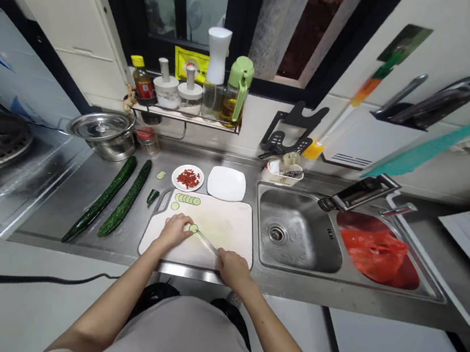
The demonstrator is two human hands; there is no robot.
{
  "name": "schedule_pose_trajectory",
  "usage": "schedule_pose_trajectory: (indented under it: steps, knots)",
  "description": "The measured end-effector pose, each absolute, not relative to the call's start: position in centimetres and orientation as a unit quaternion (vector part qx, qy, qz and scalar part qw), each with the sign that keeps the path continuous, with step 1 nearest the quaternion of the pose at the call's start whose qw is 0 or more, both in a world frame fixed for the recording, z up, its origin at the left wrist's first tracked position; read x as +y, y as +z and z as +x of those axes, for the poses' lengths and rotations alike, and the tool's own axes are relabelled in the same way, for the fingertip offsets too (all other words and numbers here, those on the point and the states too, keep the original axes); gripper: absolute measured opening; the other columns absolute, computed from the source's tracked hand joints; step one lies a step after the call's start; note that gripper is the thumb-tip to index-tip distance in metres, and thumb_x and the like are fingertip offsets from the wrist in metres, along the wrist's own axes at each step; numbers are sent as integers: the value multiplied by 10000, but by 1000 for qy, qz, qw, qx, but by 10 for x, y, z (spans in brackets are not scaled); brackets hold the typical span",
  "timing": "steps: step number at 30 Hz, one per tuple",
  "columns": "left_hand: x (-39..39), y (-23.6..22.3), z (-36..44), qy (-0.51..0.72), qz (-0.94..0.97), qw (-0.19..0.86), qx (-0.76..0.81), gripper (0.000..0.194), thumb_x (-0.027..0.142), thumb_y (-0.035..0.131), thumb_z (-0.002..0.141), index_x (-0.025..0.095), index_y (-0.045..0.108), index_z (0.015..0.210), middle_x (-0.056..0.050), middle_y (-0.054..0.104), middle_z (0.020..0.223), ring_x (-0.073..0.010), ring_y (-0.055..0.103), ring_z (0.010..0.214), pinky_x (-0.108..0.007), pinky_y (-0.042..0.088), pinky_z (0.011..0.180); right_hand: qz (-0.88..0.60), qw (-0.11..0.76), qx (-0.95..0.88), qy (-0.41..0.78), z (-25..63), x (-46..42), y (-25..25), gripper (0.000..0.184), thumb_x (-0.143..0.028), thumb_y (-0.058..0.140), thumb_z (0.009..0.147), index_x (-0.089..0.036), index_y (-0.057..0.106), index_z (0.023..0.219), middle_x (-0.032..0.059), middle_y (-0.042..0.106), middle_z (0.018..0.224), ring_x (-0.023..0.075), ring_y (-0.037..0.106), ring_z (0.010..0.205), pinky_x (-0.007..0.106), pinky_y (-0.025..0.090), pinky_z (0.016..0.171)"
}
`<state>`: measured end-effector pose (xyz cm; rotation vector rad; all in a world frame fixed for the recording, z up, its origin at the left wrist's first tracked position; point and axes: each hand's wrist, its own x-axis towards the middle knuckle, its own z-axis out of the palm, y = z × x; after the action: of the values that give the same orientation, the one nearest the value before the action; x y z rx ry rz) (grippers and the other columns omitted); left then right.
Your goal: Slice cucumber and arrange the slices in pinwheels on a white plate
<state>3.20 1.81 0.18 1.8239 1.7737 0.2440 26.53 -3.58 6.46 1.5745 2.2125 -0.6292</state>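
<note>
Head view shows me the right hand [234, 268], low and just right of centre, closed around a knife [207, 243]. Its blade meets a pale cucumber round [194, 228] on the white cutting board [229, 221]. The left hand [176, 230] curls beside that round; I can't tell whether it grips. Cut slices [187, 199] line the board's upper left.

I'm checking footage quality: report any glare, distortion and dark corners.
Head view: pale glare streaks the counter; the sink shows softer highlights; the cabinet leans, apparently from lens distortion; the upper right corner darkens; the knife is small but readable.
</note>
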Motion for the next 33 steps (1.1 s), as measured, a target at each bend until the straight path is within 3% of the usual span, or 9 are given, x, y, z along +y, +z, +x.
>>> schedule_pose_trajectory:
  steps: [33]
  knots:
    - [20,-6,33,92,671,291,675,238,299,636,792,262,665,1025,-44,632,1020,-245,548,1060,-388,344,929,503,198,812,-217,247,-17,69,290,-40,379,870,-146,511,1105,145,680,976,250,669,954,329,480,750]
